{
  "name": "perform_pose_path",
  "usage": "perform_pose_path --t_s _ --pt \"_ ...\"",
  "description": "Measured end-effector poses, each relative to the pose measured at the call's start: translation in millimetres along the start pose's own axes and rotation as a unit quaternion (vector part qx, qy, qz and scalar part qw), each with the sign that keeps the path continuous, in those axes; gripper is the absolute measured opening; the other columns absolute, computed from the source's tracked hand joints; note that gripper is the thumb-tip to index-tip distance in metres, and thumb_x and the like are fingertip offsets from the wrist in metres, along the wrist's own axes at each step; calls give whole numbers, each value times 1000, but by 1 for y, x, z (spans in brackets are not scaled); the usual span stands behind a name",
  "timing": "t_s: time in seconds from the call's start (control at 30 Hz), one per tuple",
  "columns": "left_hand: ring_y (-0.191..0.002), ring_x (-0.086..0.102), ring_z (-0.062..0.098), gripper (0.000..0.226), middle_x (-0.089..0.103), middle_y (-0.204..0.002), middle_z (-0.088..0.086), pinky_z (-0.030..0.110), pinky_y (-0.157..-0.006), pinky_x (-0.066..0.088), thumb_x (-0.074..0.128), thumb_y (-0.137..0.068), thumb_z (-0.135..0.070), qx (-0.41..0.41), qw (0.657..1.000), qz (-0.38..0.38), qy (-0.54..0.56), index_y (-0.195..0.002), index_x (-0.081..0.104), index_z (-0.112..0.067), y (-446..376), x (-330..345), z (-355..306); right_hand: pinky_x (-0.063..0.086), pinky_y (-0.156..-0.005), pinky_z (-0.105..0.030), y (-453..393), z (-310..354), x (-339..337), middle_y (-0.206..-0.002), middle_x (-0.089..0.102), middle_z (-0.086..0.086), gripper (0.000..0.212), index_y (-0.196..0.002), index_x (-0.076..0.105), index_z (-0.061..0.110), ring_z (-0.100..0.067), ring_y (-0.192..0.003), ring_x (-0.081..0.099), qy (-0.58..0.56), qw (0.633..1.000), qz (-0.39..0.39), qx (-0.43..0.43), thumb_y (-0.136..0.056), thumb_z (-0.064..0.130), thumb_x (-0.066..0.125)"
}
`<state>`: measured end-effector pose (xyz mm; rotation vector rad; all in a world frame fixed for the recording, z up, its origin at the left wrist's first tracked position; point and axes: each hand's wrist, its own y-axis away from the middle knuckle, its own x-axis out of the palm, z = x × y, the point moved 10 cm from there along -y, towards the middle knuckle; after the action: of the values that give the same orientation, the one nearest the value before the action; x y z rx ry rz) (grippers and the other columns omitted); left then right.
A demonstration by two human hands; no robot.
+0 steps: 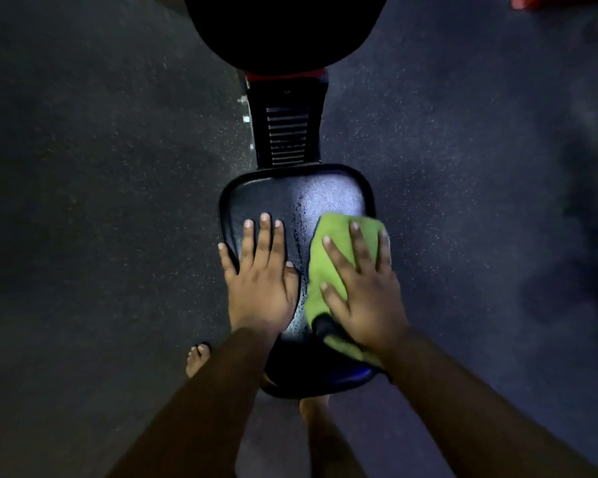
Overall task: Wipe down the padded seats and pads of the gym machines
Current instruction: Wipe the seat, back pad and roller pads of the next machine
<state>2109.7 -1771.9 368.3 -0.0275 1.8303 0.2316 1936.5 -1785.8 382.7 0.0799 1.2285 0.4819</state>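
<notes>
A black padded seat [290, 198] of a gym machine fills the centre of the head view, its surface shiny and wet down the middle. My left hand [261, 274] lies flat on the seat's left half, fingers spread, holding nothing. My right hand [363, 291] presses flat on a green cloth [328, 257] spread over the seat's right half; the cloth's lower end hangs past my wrist. A second black pad [283, 29] sits at the top of the view.
A black ribbed frame section [287, 132] with a red band joins the seat to the upper pad. Dark speckled rubber floor [101, 201] lies on both sides. My bare feet [197, 360] stand below the seat. A red object [546, 1] shows at the top right.
</notes>
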Motion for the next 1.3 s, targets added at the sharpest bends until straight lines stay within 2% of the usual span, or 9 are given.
perform_pose_path --t_s 0.13,0.3,0.47,0.6,0.73,0.97,1.13,1.2,1.3 --pt "-160 1 19 68 9 -173 -3 64 -124 4 32 -101 -38 2 1000 -1 -4 -164 17 -19 0 0 1 31 -100 -83 -109 9 -20 -172 -6 8 71 -157 -3 55 -43 -155 -10 42 999 -2 -7 -95 71 28" --pt "-160 1 21 68 10 -173 -1 66 -123 8 32 -101 -39 -3 1000 16 0 -163 18 -18 -1 -2 1 25 -106 -81 -68 -3 -16 -172 -7 11 69 -159 6 51 -36 -157 -11 64 994 16 -83 -97 68 29" --pt "-160 -2 19 76 5 -173 1 65 -124 7 35 -100 -38 -6 1000 7 28 -164 4 -12 0 -2 0 0 -111 -81 -107 -3 -27 -172 -7 10 70 -158 2 54 -38 -157 -9 100 989 47 -103 -95 72 25" --pt "-160 -3 23 82 -11 -172 7 62 -125 3 37 -99 -35 -24 997 -37 69 -162 -8 -8 4 -11 6 15 -115 -71 -172 95 -10 -170 18 3 69 -159 12 48 -35 -153 22 155 963 76 -205 -94 70 22" --pt "-160 -2 27 80 -14 -172 7 62 -125 -3 34 -99 -30 -34 982 -79 166 -162 -12 -12 7 -21 13 24 -113 -65 -161 114 -10 -171 19 2 69 -160 17 45 -33 -151 29 192 934 56 -295 -97 72 22" --pt "-160 1 26 82 -4 -173 9 65 -124 6 31 -97 -46 -12 983 -41 179 -164 1 -10 4 -18 14 11 -109 -81 -35 42 -2 -173 5 0 75 -160 15 47 -36 -158 8 162 974 -2 -158 -93 76 31" --pt "-160 1 24 81 -2 -173 8 63 -125 9 31 -97 -48 -19 982 -29 187 -164 4 -10 4 -14 15 4 -104 -87 -123 71 -12 -172 10 -1 79 -158 8 52 -42 -156 8 154 986 -13 -69 -88 86 23" --pt "-160 1 22 79 -1 -173 8 60 -126 6 29 -98 -47 -27 969 -43 241 -164 3 -12 3 -21 16 1 -105 -86 -138 80 -13 -171 13 -2 77 -158 9 50 -43 -155 10 154 987 -26 -26 -90 83 22" --pt "-160 -1 18 76 -6 -173 4 56 -128 4 30 -100 -44 -39 926 -61 371 -163 1 -14 10 -31 28 8 -108 -83 -80 99 4 -172 11 -1 71 -160 13 46 -40 -156 8 153 984 -29 -84 -95 70 29"
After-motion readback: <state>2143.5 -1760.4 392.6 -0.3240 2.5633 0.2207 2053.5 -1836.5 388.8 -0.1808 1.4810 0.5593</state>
